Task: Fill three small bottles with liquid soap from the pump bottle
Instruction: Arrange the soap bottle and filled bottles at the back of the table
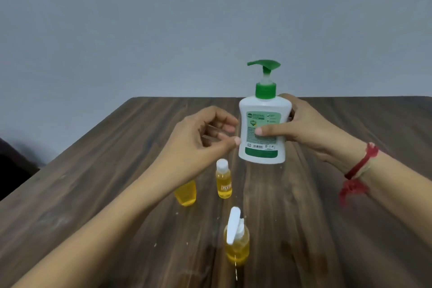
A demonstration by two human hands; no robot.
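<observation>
My right hand (308, 126) grips the white pump bottle (264, 128) with its green pump head, holding it upright just above the table. My left hand (205, 133) hovers at the bottle's left side, fingers loosely curled, thumb tip at its edge, holding nothing. Three small bottles of yellow liquid stand below: one capped with a white lid (224, 179), one partly hidden under my left forearm (185, 194), and the nearest one (236, 241) with a white flip cap standing open.
A dark wooden table (327, 229) carries everything, with a few small drops and specks near the front bottle. A plain grey wall stands behind. The table's left edge runs diagonally, with a dark shape beyond it at the far left.
</observation>
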